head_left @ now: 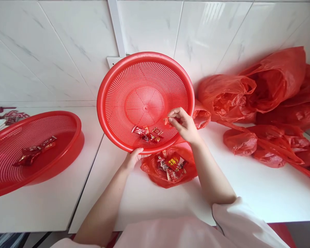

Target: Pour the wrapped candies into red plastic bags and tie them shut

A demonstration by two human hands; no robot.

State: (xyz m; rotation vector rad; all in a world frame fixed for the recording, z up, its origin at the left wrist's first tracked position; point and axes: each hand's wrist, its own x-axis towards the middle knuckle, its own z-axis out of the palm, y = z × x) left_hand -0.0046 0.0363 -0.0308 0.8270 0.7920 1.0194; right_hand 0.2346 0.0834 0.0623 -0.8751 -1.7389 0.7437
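My left hand (133, 159) grips the near rim of a red perforated basket (144, 77), which is tilted up toward me. Several small wrapped packets (152, 135) lie in its lower part. Over the basket's right side, my right hand (182, 123) pinches a small red piece (166, 121) between thumb and fingers. Below the basket, an open red plastic bag (156, 177) sits on the white table (150, 210) with several red and white packets (173, 165) inside.
Another red basket (72, 148) holding a few packets (36, 150) stands at the left. Several red plastic bags (271, 86) crowd the right side against the tiled wall (209, 31). A seam runs across the table left of my left arm.
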